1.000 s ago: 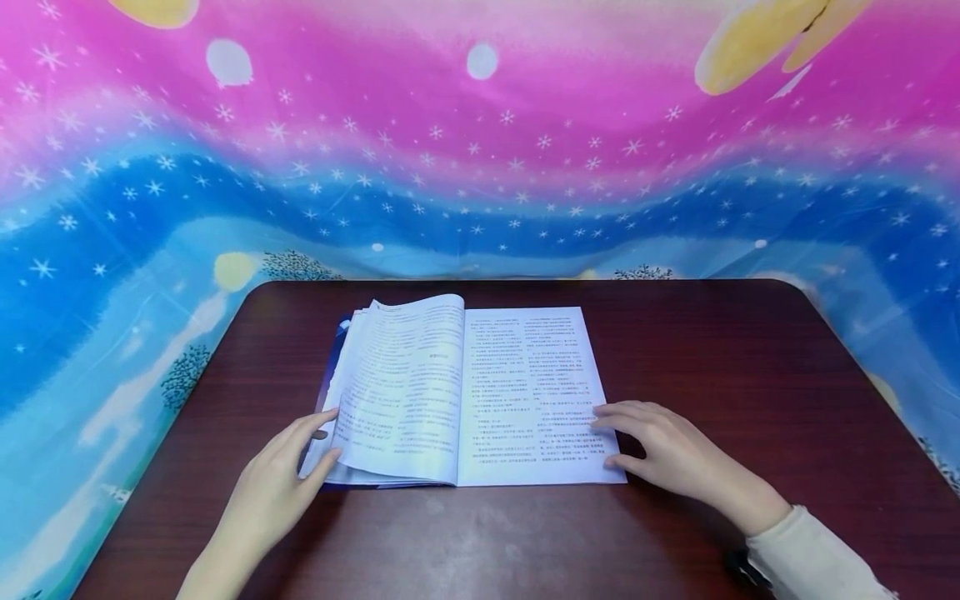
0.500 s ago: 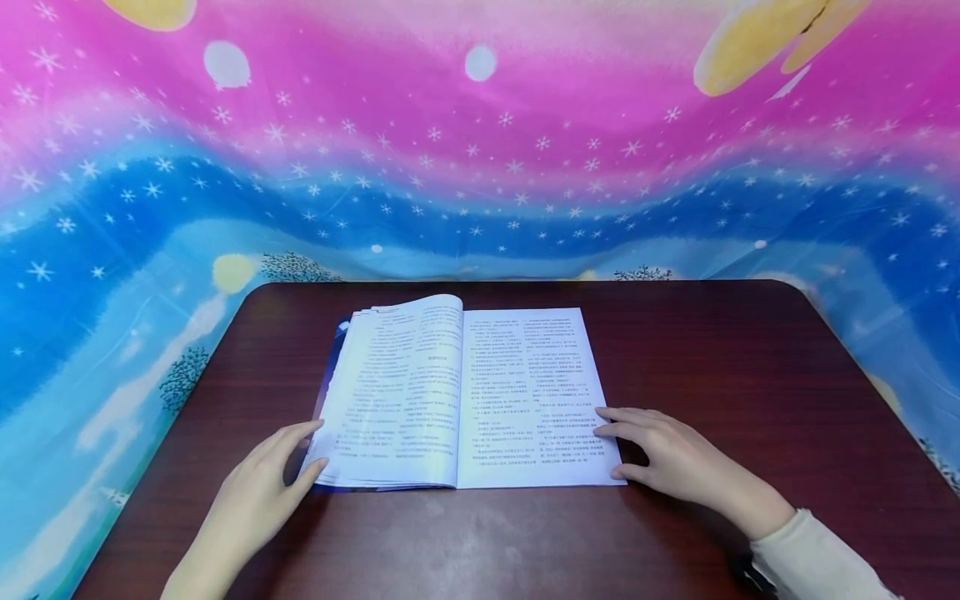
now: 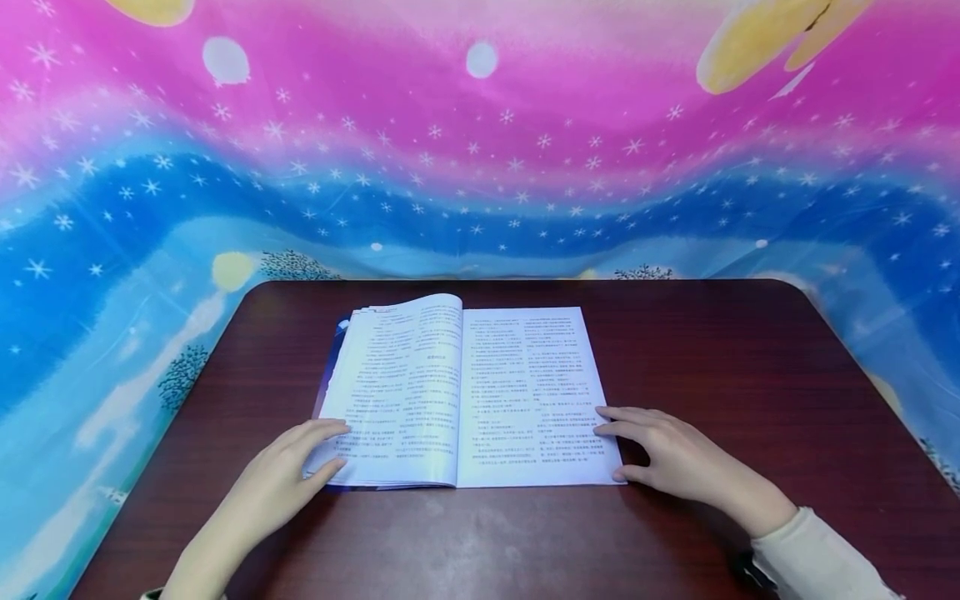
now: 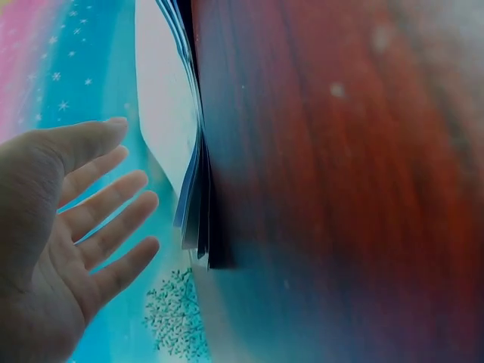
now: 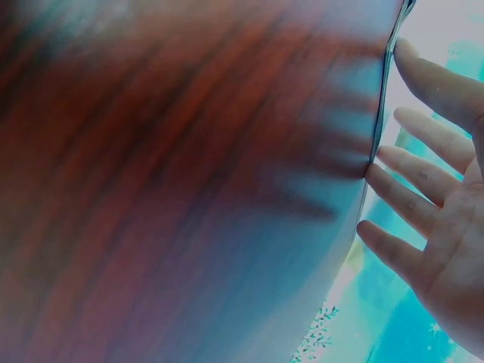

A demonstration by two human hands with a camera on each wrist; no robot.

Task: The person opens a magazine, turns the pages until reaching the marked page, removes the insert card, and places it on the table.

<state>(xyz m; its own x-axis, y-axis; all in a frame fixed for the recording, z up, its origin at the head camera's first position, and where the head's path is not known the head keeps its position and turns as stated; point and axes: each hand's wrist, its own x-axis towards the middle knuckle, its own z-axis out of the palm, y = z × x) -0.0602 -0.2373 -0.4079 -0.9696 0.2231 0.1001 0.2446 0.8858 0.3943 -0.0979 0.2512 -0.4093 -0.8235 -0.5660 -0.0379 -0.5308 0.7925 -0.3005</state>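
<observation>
A magazine [image 3: 525, 383] lies spread on the table, its printed pages facing up. Its left-hand stack of pages [image 3: 397, 392] bulges near the spine, and a strip of dark blue cover [image 3: 331, 367] shows at the outer left. My left hand [image 3: 270, 467] hovers with loosely extended fingers over the lower left corner of that stack. In the left wrist view the left hand [image 4: 76, 212] is apart from the page edges. My right hand [image 3: 675, 458] rests its fingertips at the right page's outer edge. The right wrist view shows the right hand [image 5: 446, 204] with fingers spread along that edge.
The dark reddish-brown wooden table [image 3: 735, 358] extends on all sides of the magazine. Behind it hangs a pink and blue cloth [image 3: 480, 183] printed with snowflakes. A light sleeve [image 3: 817, 554] covers the right forearm, with a dark band [image 3: 750, 571] at the wrist.
The left-hand top page has settled flat onto its stack. My left hand drew back left off it, then came right again over the page corner. The right hand barely shifted.
</observation>
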